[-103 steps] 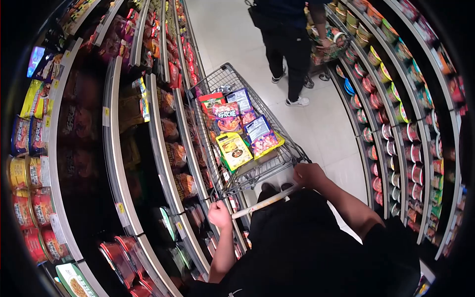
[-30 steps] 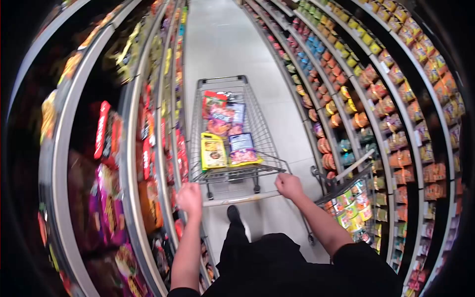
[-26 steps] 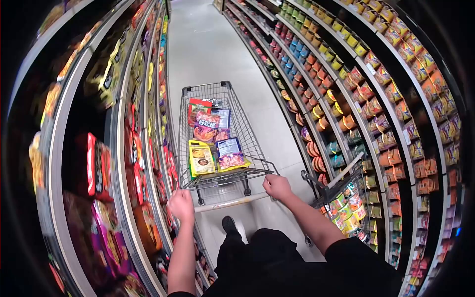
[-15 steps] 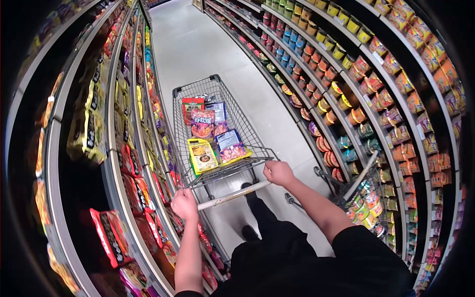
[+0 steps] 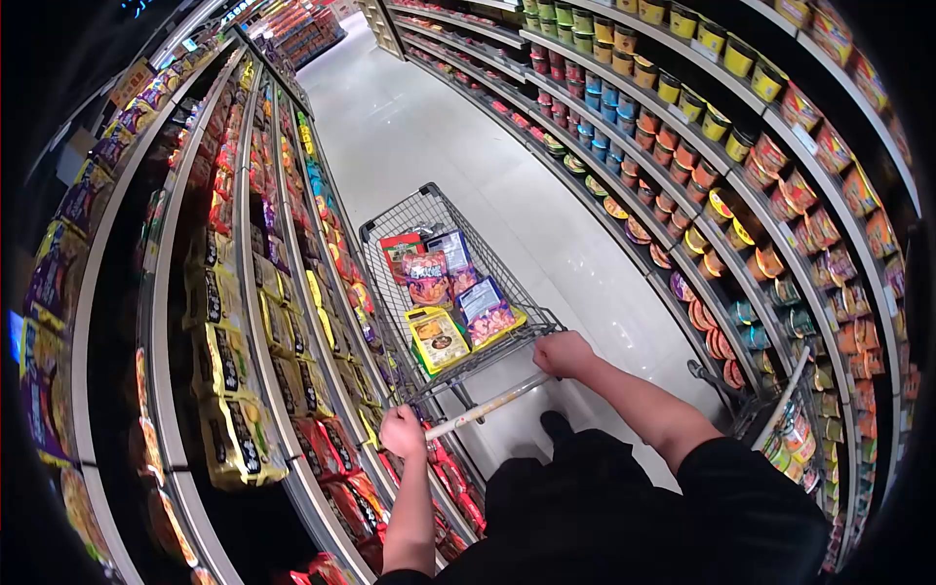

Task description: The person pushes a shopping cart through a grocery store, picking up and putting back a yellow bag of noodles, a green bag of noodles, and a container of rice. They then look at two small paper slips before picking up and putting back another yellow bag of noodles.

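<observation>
Shopping cart [image 5: 502, 285] in a store aisle, standing on the pale floor [image 5: 419, 136] between two banks of shelving. Both hands are closed around the handle bar [image 5: 487, 405]: the left hand [image 5: 403, 432] grips its left end, the right hand [image 5: 564, 354] its right end, fingers curled tight in each case. The cart points toward the far left, its basket ahead of the bar. Inside the basket, on the near side, lie a yellow packet [image 5: 439, 339] at left and a blue-and-pink packet [image 5: 486, 312] at right. Beyond them rests a pink-and-purple bag [image 5: 426, 279], with a red packet [image 5: 400, 250] and a white-labelled blue packet [image 5: 451, 250] at the far end. The left shelves [image 5: 255, 356] carry bagged goods in yellow, red and purple; the right shelves [image 5: 673, 216] carry rows of colored tubs and cups. At the near right, a second cart [image 5: 798, 429], partly cut off by the dark sleeve [image 5: 746, 502], holds bright packages, too small to identify.
</observation>
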The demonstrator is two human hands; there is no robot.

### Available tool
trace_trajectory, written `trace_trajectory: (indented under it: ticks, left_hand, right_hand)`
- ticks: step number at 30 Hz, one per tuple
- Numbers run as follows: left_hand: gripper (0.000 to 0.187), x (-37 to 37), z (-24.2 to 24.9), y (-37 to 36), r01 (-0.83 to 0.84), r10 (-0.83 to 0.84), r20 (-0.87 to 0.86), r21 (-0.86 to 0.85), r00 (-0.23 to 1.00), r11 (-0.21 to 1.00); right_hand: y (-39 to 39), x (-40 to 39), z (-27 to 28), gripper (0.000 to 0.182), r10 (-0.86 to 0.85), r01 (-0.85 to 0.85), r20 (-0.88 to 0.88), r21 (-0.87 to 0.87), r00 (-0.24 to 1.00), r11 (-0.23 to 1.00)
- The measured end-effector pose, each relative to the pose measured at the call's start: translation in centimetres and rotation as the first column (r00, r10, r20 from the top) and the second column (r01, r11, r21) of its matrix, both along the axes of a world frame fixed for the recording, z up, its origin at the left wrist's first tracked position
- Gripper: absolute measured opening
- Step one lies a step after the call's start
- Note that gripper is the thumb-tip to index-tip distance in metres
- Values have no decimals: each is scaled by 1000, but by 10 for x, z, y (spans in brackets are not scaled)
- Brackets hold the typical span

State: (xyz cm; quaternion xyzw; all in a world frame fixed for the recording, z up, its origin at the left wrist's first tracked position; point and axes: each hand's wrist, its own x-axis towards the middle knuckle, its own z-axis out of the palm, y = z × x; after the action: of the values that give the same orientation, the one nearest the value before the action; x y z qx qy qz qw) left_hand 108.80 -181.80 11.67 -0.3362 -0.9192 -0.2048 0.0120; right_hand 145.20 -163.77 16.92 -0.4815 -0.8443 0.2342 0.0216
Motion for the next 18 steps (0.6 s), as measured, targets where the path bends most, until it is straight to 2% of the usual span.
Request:
trace_trajectory:
  ticks: [9,11,13,15,17,18]
  left_hand:
    - [35,-72,7,132,-24,24,9,-35,1000,999]
    - [35,-91,6,161,-14,15,15,-48,1000,999]
    - [35,-112,3,192,-21,21,12,-49,1000,999]
    - [32,-127,3,222,5,-5,-3,90,1000,996]
    - [29,-144,9,248,62,-74,82,139,994,988]
    - [28,-153,5,263,69,-78,53,158,996,985]
  right_hand:
    - [127,-75,-4,23,-13,13,-19,-9,1000,1000]
    - [152,-92,-11,23,11,-11,9,25,1000,1000]
    - [180,-111,-10,23,-19,22,-35,92,999,996]
    - [207,-127,-14,24,15,-10,-47,107,999,994]
    - [235,-136,-26,23,-2,17,-92,163,996,987]
    - [250,-147,-21,23,-18,25,-61,118,998,993]
